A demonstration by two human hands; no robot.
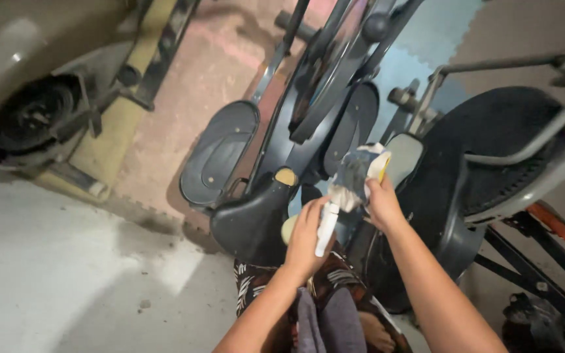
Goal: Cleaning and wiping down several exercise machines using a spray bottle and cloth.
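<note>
My left hand grips a white tube-like bottle that points downward. Just above and to the right, my right hand holds a crumpled blue-and-white cloth with a yellowish edge. Both hands meet over the black saddle of an exercise machine. The bottle's top end is tucked under the cloth, so where they touch is hidden. A grey cloth hangs over my left forearm near my patterned clothing.
The black exercise machine has two large foot pedals and a dark frame running upward. A second machine with a round black disc and metal bars stands on the right. A car wheel sits far left. Foam floor mats lie beneath.
</note>
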